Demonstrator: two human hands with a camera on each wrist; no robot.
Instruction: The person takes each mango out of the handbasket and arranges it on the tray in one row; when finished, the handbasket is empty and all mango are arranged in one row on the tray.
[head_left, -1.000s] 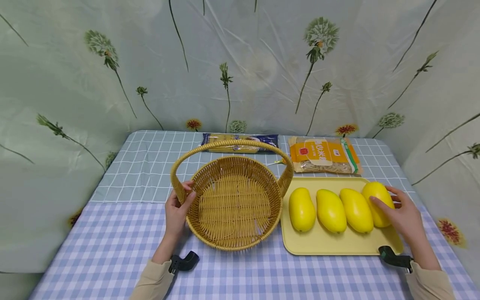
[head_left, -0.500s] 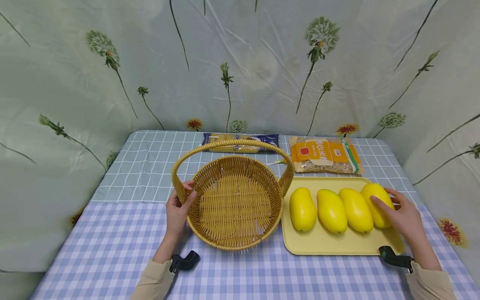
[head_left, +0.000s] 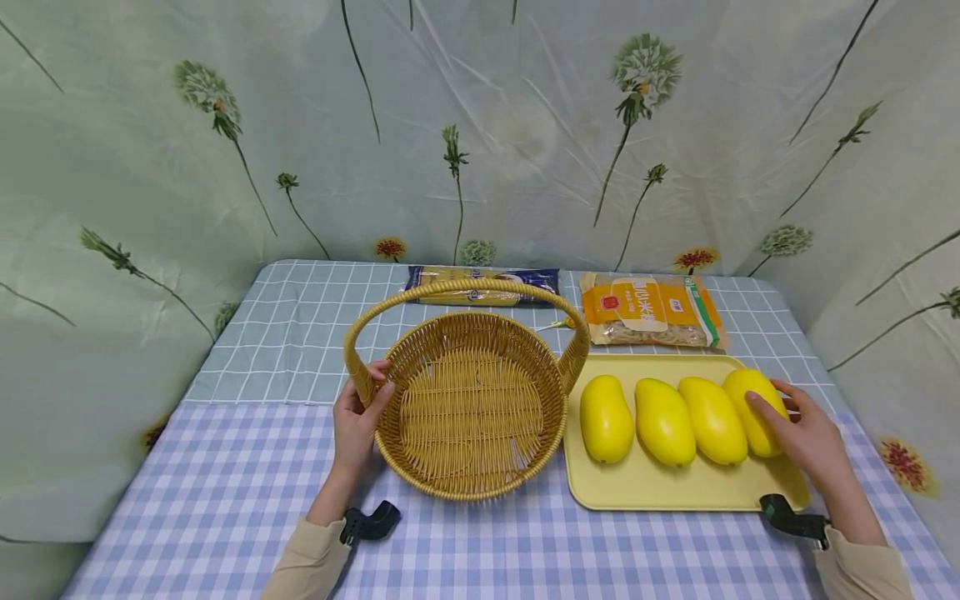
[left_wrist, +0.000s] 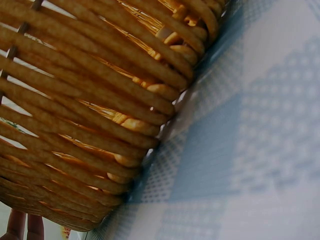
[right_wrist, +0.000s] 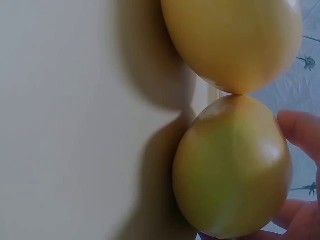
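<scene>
My left hand [head_left: 358, 421] grips the left side of a round wicker basket [head_left: 471, 417] at the foot of its arched handle, with the thumb over the rim. Nothing lies inside the basket. Its woven wall [left_wrist: 90, 100] fills much of the left wrist view, and two fingers [left_wrist: 35, 227] show beyond it. On a yellow tray [head_left: 637, 492] to the right, my right hand [head_left: 810, 433] holds the rightmost yellow mango [head_left: 757, 412], thumb on top and fingers round its far side. In the right wrist view this mango [right_wrist: 232, 170] touches its neighbour [right_wrist: 235, 40].
Two more mangoes [head_left: 606, 419] lie left of these on the tray. Behind are a spaghetti pack [head_left: 487, 286] and an orange-labelled bag [head_left: 651, 310]. The basket's right rim stands close to the tray's left edge. A floral curtain [head_left: 525, 167] borders the checked tablecloth [head_left: 210, 483].
The rightmost mango has shifted very slightly toward the near side under my right hand. My left hand and the basket hold their place.
</scene>
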